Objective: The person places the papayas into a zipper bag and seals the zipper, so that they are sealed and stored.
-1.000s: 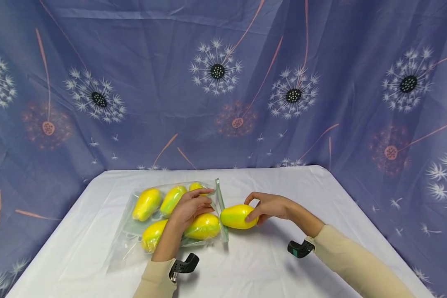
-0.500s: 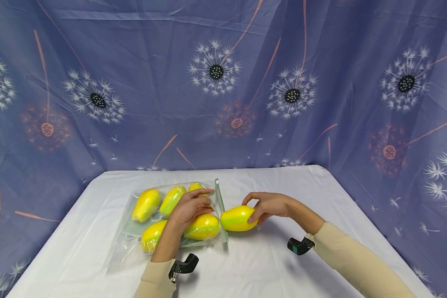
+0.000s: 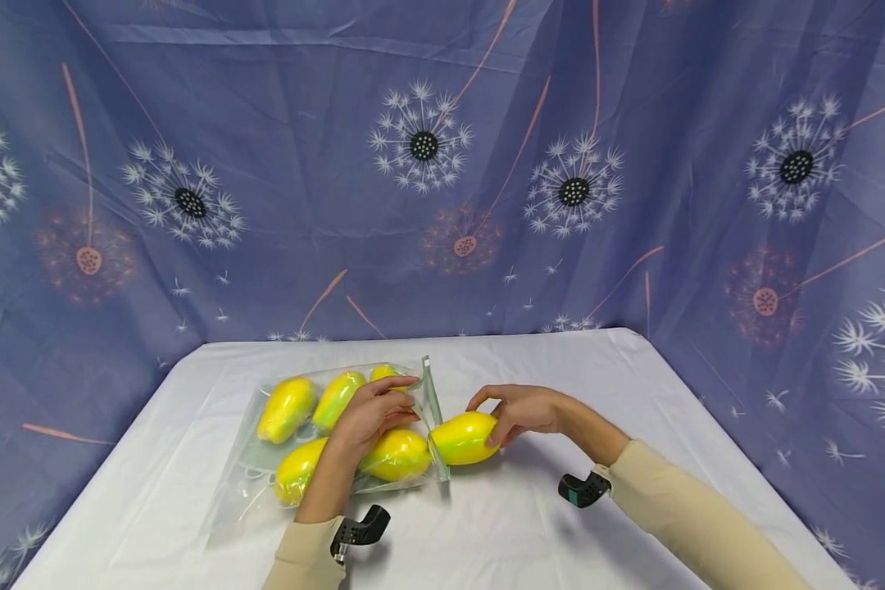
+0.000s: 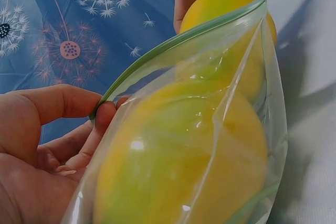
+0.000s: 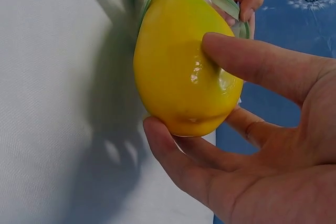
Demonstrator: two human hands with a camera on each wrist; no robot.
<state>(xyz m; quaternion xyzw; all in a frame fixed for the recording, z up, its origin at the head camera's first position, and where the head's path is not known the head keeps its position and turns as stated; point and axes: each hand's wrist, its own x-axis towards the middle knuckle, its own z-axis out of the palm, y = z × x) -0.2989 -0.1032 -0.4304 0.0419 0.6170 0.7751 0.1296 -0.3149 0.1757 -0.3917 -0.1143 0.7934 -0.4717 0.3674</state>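
Observation:
My right hand (image 3: 527, 410) holds a yellow-green papaya (image 3: 460, 438) by its rounded end. In the right wrist view the thumb lies on its upper side and the fingers on its end. The other end is inside the mouth of a clear zip bag (image 3: 224, 508). My left hand (image 3: 372, 414) pinches the bag's green zip edge (image 4: 173, 40) between thumb and fingers, and the mouth stands apart. Inside the bag, close behind the opening, lies another papaya (image 4: 178, 156). Several more papayas (image 3: 286, 410) lie in it, one partly hidden by the left forearm.
A white cloth covers the table (image 3: 516, 524). Behind and at the sides hangs a blue curtain (image 3: 302, 164) printed with dandelions. A black wrist camera (image 3: 361, 528) sits on the left wrist, and a second wrist camera (image 3: 584, 489) on the right.
The right hand has moved left with the papaya, whose front end has passed from the bag's edge into its mouth. The left hand keeps its place on the bag.

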